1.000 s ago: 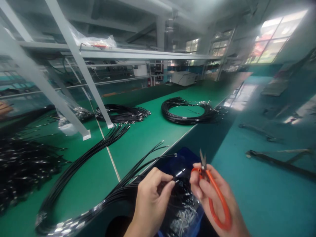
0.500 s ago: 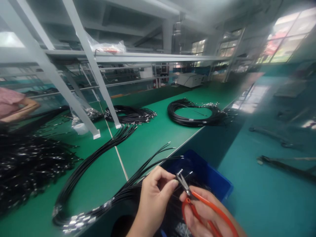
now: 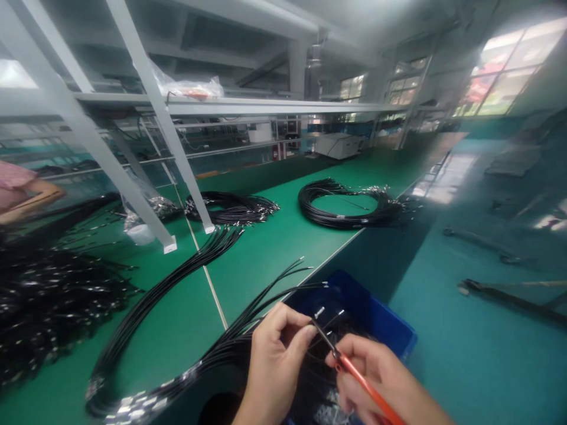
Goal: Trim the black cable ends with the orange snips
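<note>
I watch one left hand with its grip pinched on one black cable, whose pale tip juts out above one blue bin; one right hand has its grip wrapped around one pair of orange-handled scissors, blades at the cable, though I cannot tell whether they touch it; the green tabletop carries two cable coils beyond one curved cable bundle.

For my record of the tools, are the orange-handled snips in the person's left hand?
No, the right hand grips the orange-handled snips, with their tips close to the left hand.
</note>
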{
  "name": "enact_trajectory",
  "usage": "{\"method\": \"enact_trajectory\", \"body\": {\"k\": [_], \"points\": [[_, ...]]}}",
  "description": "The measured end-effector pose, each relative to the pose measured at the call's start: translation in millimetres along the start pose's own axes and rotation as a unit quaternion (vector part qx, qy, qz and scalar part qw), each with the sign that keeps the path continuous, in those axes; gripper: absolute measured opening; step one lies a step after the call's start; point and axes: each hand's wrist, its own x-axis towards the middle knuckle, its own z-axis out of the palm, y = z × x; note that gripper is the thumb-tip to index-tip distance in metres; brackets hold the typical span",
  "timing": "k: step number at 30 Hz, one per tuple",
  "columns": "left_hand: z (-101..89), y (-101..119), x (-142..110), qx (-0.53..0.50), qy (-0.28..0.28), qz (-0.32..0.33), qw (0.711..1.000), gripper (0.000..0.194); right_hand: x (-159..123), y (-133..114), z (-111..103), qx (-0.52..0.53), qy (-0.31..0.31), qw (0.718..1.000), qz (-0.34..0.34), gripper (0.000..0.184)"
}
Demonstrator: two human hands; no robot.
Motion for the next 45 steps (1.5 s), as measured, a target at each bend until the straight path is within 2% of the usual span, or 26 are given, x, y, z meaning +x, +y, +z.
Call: {"method": "enact_trajectory", "body": {"k": [6,8,13,19,22,25,29,30,32,34,35,36,38,40,45], "points": [[2.7,1,0,-0.017,-0.002,-0.016,1.0,0.012,-18,-6,7,0.062,0.033,0.997,-0.015,0.038],[2.4,1,-1,-0.025,-0.01,-0.022,0.999,0.013,-20,-8,9,0.085,0.025,0.996,-0.014,0.038],[0.7,-1,-2,-0.042,-0.02,-0.03,0.998,0.012,-16,-16,13,0.088,0.035,0.996,0.0,0.038],[2.5,1,-2,-0.032,-0.012,-0.024,0.999,0.011,-13,-23,18,0.115,0.014,0.993,-0.019,0.039],[1.3,0,-2,-0.028,-0.009,-0.019,0.999,0.012,-7,-19,16,0.105,-0.001,0.994,-0.011,0.041],[-1.8,-2,0,-0.03,-0.008,-0.018,0.999,0.011,3,-11,12,0.053,-0.024,0.998,0.0,0.039],[4.7,-9,-1,-0.014,-0.004,-0.035,0.999,0.008,3,-5,11,-0.001,-0.001,1.0,-0.008,0.035],[9.5,-11,-3,0.001,-0.013,-0.035,0.999,0.008,0,-7,11,0.01,0.015,1.0,-0.021,0.035],[20.2,-17,-9,0.049,-0.081,-0.008,0.995,0.01,-8,-15,11,0.044,0.062,0.996,-0.053,0.035],[26.6,-23,-11,0.124,-0.166,0.04,0.978,0.014,-17,-27,11,0.077,0.127,0.985,-0.087,0.036],[26.3,-26,-10,0.173,-0.173,0.051,0.968,0.016,-20,-32,10,0.09,0.154,0.979,-0.097,0.035],[23.3,-30,-7,0.226,-0.152,0.046,0.961,0.016,-23,-37,8,0.099,0.165,0.976,-0.101,0.035],[10.2,-40,5,0.324,-0.05,0.001,0.945,0.014,-25,-41,5,0.114,0.16,0.975,-0.102,0.031],[-6.5,-51,19,0.368,0.012,-0.033,0.929,0.015,-25,-40,0,0.125,0.143,0.976,-0.107,0.028],[-31.4,-77,42,0.386,0.02,-0.046,0.921,0.012,-20,-25,-8,0.124,0.132,0.976,-0.118,0.022]]}}
